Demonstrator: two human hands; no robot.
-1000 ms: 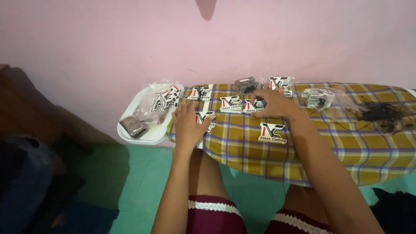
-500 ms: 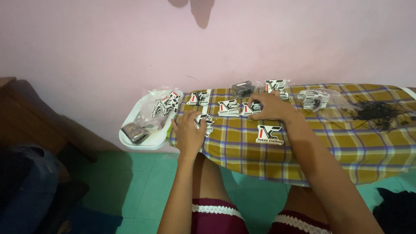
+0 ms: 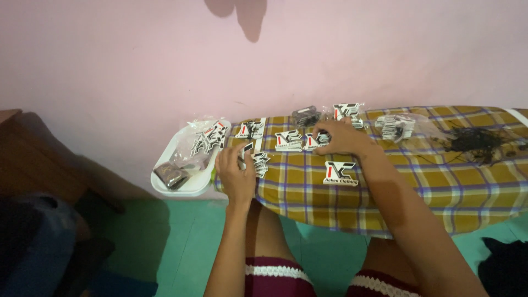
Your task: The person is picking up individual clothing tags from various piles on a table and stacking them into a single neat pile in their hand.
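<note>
Several black, white and red die-cut stickers lie on a board covered in yellow-and-blue plaid cloth (image 3: 418, 187). My left hand (image 3: 236, 170) rests at the board's left end, with its fingers on a sticker (image 3: 248, 153). My right hand (image 3: 338, 138) is further back, pinching a sticker (image 3: 318, 140) that lies beside another one (image 3: 289, 140). A larger sticker (image 3: 341, 172) lies alone just in front of my right wrist. More stickers (image 3: 249, 130) sit near the wall.
A white tray (image 3: 165, 181) at the left holds a clear bag of stickers (image 3: 208, 137) and a dark packet (image 3: 171, 176). A tangle of black strings (image 3: 476, 142) lies at the right. Small bags (image 3: 395, 125) line the pink wall. Green floor and my knees are below.
The view has tilted and shifted slightly. Both hands stay at nearly the same places on the board, my left fingers having curled over the sticker at the left end.
</note>
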